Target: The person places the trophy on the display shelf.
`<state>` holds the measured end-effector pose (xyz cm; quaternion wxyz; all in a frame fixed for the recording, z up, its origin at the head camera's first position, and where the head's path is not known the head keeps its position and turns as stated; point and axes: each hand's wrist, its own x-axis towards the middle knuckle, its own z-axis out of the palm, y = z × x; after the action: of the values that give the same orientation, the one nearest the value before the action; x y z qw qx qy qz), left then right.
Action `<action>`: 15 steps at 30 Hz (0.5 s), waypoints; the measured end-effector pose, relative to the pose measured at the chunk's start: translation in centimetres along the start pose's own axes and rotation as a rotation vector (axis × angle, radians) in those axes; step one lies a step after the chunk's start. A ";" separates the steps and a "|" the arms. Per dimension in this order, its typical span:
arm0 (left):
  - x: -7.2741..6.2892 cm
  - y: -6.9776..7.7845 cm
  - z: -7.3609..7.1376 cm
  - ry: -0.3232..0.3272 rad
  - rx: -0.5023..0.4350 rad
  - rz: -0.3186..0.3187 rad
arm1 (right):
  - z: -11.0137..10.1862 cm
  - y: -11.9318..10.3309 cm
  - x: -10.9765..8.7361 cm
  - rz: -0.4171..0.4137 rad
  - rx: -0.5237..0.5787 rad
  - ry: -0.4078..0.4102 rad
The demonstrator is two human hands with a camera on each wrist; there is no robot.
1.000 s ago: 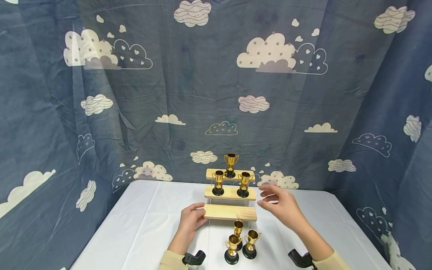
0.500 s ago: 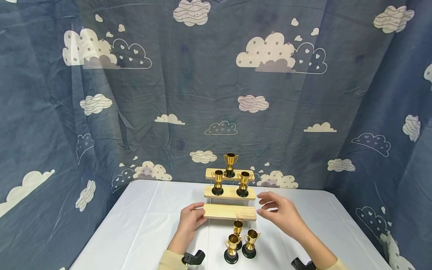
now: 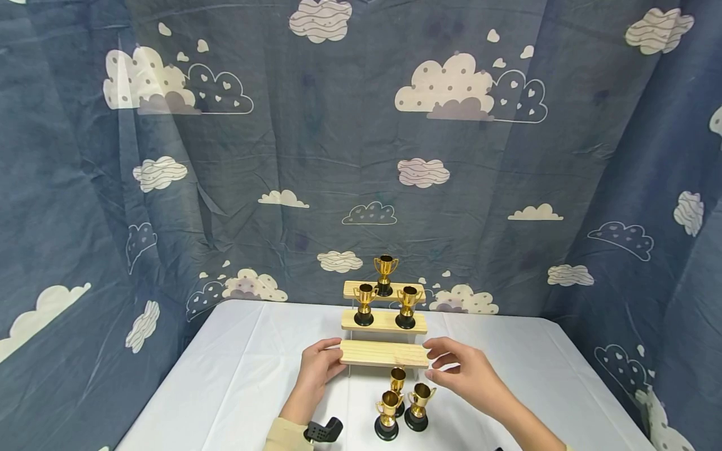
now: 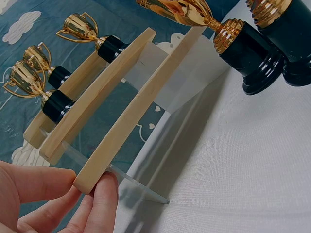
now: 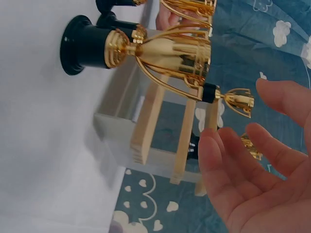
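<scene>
A three-step display stand with wooden boards stands on the table. My left hand [image 3: 318, 369] pinches the left end of its lowest board [image 3: 383, 354]; in the left wrist view the thumb and fingers [image 4: 104, 199] grip that board's end. My right hand [image 3: 465, 373] is by the board's right end, fingers loosely bent and holding nothing; any contact there is unclear. One gold trophy cup [image 3: 386, 268] stands on the top board, and two more, a left cup [image 3: 365, 297] and a right cup [image 3: 408, 302], on the middle board. Three trophies [image 3: 389, 410] stand upright before the stand.
The boards rest on clear side supports [image 4: 141, 187]. A white cloth covers the table [image 3: 237, 388]. Behind it hangs a blue curtain [image 3: 361, 144] with printed clouds, close to the stand's back.
My right hand has come down and left, from beside the middle board to the lowest board's right end. My left hand stays on the board. The trophies have not moved.
</scene>
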<state>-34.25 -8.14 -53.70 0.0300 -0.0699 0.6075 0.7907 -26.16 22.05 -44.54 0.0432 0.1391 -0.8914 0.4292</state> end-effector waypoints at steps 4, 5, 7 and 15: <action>-0.3 0.0 0.0 0.008 -0.007 0.002 | 0.4 0.2 -0.4 0.013 0.015 -0.033; -0.3 0.1 0.0 0.011 -0.007 0.002 | 0.5 0.2 -0.5 0.013 0.021 -0.042; -0.4 0.1 0.0 0.019 -0.011 -0.003 | 0.6 0.3 -0.7 0.015 0.030 -0.058; -0.3 0.3 0.1 0.027 -0.014 0.001 | 1.2 0.8 -1.2 0.013 0.055 -0.103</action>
<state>-33.99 -8.12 -53.33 0.0211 -0.0806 0.6022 0.7940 -25.21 21.87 -46.16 -0.0093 0.1563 -0.8811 0.4462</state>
